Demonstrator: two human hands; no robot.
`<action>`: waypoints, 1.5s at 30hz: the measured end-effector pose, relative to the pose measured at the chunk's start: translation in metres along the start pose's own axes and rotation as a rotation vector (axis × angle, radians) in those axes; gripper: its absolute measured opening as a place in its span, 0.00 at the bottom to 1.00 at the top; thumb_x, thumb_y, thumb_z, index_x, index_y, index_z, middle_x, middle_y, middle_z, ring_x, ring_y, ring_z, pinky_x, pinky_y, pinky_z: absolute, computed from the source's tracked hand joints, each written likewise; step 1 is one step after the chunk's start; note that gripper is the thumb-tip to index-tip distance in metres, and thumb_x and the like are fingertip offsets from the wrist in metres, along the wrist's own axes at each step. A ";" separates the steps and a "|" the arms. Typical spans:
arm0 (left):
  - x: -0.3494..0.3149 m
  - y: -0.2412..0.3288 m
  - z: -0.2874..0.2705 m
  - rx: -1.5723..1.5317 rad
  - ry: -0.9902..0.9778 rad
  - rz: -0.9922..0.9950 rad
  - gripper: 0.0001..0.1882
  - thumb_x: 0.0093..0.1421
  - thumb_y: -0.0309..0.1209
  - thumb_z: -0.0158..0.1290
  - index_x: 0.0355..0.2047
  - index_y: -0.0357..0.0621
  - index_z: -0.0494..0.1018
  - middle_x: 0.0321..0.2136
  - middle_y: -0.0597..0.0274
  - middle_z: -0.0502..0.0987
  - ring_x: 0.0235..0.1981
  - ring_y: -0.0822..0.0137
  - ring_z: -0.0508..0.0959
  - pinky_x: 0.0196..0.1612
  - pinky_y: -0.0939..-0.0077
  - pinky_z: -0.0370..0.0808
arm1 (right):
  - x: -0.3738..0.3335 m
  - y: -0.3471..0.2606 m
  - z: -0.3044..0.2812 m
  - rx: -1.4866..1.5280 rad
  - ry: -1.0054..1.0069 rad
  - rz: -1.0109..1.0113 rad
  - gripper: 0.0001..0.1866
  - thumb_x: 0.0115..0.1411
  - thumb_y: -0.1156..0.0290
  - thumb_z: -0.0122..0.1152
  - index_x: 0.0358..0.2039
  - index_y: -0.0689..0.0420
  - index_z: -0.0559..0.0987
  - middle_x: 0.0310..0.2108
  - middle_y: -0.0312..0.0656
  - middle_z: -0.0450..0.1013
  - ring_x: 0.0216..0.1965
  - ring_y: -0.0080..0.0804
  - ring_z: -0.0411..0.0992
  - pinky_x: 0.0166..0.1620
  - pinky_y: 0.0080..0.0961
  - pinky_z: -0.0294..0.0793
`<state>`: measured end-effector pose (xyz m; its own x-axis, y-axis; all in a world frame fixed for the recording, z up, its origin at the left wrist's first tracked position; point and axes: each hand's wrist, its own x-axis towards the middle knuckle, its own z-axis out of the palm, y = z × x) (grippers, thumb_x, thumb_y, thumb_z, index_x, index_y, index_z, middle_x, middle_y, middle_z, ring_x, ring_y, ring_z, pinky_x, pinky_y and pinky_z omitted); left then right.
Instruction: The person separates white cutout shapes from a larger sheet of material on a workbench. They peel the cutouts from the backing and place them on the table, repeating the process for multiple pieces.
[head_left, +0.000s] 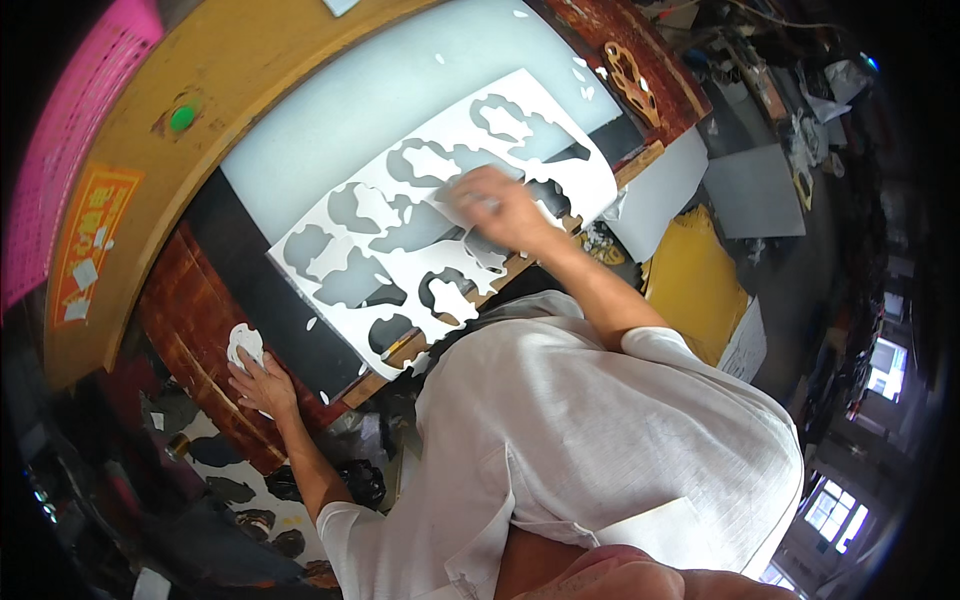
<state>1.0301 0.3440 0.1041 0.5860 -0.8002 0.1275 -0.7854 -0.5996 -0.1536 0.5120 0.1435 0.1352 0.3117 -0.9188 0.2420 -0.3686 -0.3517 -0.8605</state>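
Observation:
A large white sheet [417,303] with rows of rounded cut-outs lies over a pale board [310,125] and a dark strip [245,240]. Loose white cut pieces [375,207] sit within several of the openings. Above the sheet's middle, my right hand [497,208] is blurred by motion, its fingers curled in around something pale that I cannot make out. My left hand [265,385] rests with fingers spread at the lower left, touching a small pile of white cut pieces [245,345] on the reddish-brown table [185,300].
An ochre beam [225,75] with a green button [182,118] spans the far side, beside a pink perforated basket [85,120]. An orange-brown cutting die [630,82] lies at the far right. Grey sheets [755,190] and a yellow bag [695,285] are on the right.

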 end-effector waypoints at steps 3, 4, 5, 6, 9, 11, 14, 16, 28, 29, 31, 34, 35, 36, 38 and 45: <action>-0.011 0.028 -0.028 -0.181 0.093 0.102 0.38 0.72 0.51 0.53 0.74 0.42 0.60 0.72 0.31 0.59 0.73 0.33 0.59 0.72 0.36 0.57 | -0.020 0.056 -0.095 -0.371 0.318 0.340 0.17 0.61 0.69 0.61 0.49 0.62 0.83 0.51 0.55 0.80 0.52 0.54 0.78 0.59 0.46 0.76; -0.015 0.042 -0.040 -0.304 0.193 0.191 0.39 0.72 0.50 0.53 0.73 0.37 0.60 0.71 0.29 0.60 0.73 0.34 0.60 0.73 0.41 0.58 | -0.027 0.078 -0.134 -0.577 0.267 0.349 0.24 0.63 0.62 0.63 0.55 0.64 0.81 0.51 0.58 0.80 0.51 0.56 0.79 0.57 0.45 0.77; -0.035 0.068 -0.045 -0.531 0.062 -0.008 0.42 0.71 0.48 0.56 0.71 0.27 0.59 0.68 0.22 0.62 0.70 0.37 0.66 0.72 0.54 0.63 | -0.033 0.097 -0.155 -0.466 0.272 0.459 0.27 0.63 0.59 0.64 0.57 0.66 0.80 0.49 0.58 0.81 0.49 0.53 0.80 0.55 0.43 0.78; -0.053 0.097 -0.048 -0.714 -0.059 -0.155 0.34 0.71 0.47 0.56 0.61 0.25 0.68 0.54 0.29 0.76 0.61 0.41 0.76 0.66 0.55 0.72 | -0.035 0.114 -0.170 -0.349 0.270 0.707 0.31 0.64 0.56 0.65 0.59 0.67 0.79 0.46 0.58 0.82 0.47 0.51 0.81 0.54 0.41 0.79; -0.104 0.175 -0.057 -1.265 -0.535 -0.639 0.23 0.72 0.49 0.57 0.40 0.37 0.75 0.26 0.61 0.77 0.18 0.70 0.74 0.22 0.72 0.71 | -0.034 0.140 -0.195 0.278 -0.050 0.769 0.33 0.65 0.53 0.69 0.62 0.65 0.79 0.44 0.47 0.82 0.41 0.31 0.79 0.47 0.30 0.78; -0.111 0.201 -0.070 -1.256 -0.539 -0.612 0.20 0.72 0.48 0.59 0.39 0.42 0.75 0.21 0.65 0.75 0.14 0.74 0.71 0.18 0.77 0.67 | -0.018 0.136 -0.194 0.420 -0.092 0.799 0.24 0.67 0.61 0.69 0.59 0.61 0.82 0.34 0.35 0.79 0.33 0.20 0.74 0.38 0.23 0.74; -0.099 0.211 -0.112 -1.298 -0.466 -0.670 0.15 0.74 0.43 0.58 0.34 0.47 0.73 0.17 0.70 0.71 0.14 0.76 0.67 0.16 0.79 0.64 | 0.023 0.107 -0.203 0.494 -0.058 0.785 0.16 0.72 0.63 0.66 0.55 0.57 0.85 0.24 0.25 0.72 0.25 0.13 0.64 0.31 0.16 0.65; -0.081 0.209 -0.155 -1.320 -0.298 -0.650 0.15 0.74 0.42 0.57 0.32 0.48 0.73 0.17 0.71 0.70 0.14 0.77 0.66 0.16 0.80 0.63 | 0.061 0.082 -0.219 0.439 -0.008 0.718 0.17 0.73 0.60 0.63 0.54 0.57 0.86 0.23 0.25 0.70 0.25 0.13 0.63 0.30 0.16 0.63; -0.014 0.185 -0.110 -1.219 -0.285 -0.646 0.17 0.73 0.41 0.58 0.35 0.41 0.71 0.22 0.64 0.75 0.17 0.76 0.72 0.18 0.81 0.69 | 0.243 0.090 -0.109 -0.272 -0.331 0.312 0.19 0.71 0.55 0.60 0.53 0.54 0.84 0.38 0.47 0.81 0.45 0.44 0.80 0.51 0.42 0.78; -0.014 0.185 -0.088 -1.028 -0.327 -0.621 0.19 0.71 0.40 0.60 0.43 0.33 0.73 0.30 0.53 0.80 0.24 0.63 0.80 0.27 0.71 0.79 | 0.235 0.107 -0.098 -0.339 -0.259 0.242 0.19 0.71 0.56 0.60 0.54 0.53 0.84 0.42 0.47 0.81 0.49 0.45 0.79 0.54 0.43 0.77; -0.022 0.198 -0.063 -0.505 0.023 -0.248 0.33 0.67 0.37 0.59 0.62 0.22 0.65 0.50 0.30 0.77 0.50 0.37 0.78 0.57 0.51 0.75 | 0.225 0.137 -0.091 -0.544 -0.136 0.261 0.21 0.69 0.58 0.61 0.58 0.52 0.83 0.51 0.49 0.79 0.57 0.48 0.76 0.59 0.43 0.75; -0.048 0.266 -0.067 -0.562 0.265 0.045 0.35 0.67 0.34 0.56 0.66 0.21 0.62 0.63 0.26 0.69 0.65 0.31 0.68 0.71 0.46 0.62 | 0.209 0.160 -0.104 -0.536 -0.229 0.180 0.24 0.67 0.58 0.64 0.61 0.52 0.81 0.54 0.47 0.77 0.56 0.45 0.75 0.60 0.39 0.75; -0.056 0.305 -0.073 -0.631 0.201 0.151 0.30 0.68 0.31 0.54 0.65 0.24 0.64 0.64 0.30 0.69 0.68 0.32 0.66 0.73 0.47 0.60 | 0.210 0.161 -0.106 -0.522 -0.241 0.188 0.25 0.67 0.57 0.65 0.61 0.52 0.81 0.53 0.48 0.77 0.55 0.47 0.76 0.60 0.38 0.75; -0.058 0.342 -0.082 -0.758 0.077 0.309 0.26 0.70 0.29 0.53 0.65 0.27 0.67 0.66 0.33 0.68 0.70 0.34 0.64 0.75 0.46 0.57 | 0.210 0.160 -0.108 -0.490 -0.242 0.144 0.24 0.66 0.57 0.65 0.61 0.52 0.81 0.53 0.49 0.77 0.55 0.47 0.76 0.60 0.38 0.75; -0.055 0.423 -0.090 -0.747 0.074 0.571 0.28 0.67 0.32 0.57 0.65 0.31 0.69 0.67 0.36 0.67 0.71 0.34 0.63 0.75 0.41 0.55 | 0.213 0.154 -0.110 -0.471 -0.255 0.162 0.24 0.66 0.57 0.66 0.59 0.52 0.82 0.53 0.51 0.77 0.54 0.48 0.76 0.60 0.38 0.75; -0.041 0.523 -0.079 -0.399 -0.142 0.714 0.32 0.67 0.46 0.58 0.70 0.54 0.69 0.74 0.53 0.60 0.77 0.42 0.52 0.76 0.32 0.42 | 0.138 0.191 -0.245 -0.497 0.119 0.077 0.25 0.62 0.57 0.70 0.55 0.58 0.84 0.53 0.53 0.80 0.56 0.49 0.78 0.60 0.41 0.76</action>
<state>0.5798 0.0646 0.0958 -0.0819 -0.9966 0.0020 -0.9741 0.0804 0.2115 0.2698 -0.0938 0.1145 0.1762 -0.9493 0.2604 -0.7670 -0.2982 -0.5682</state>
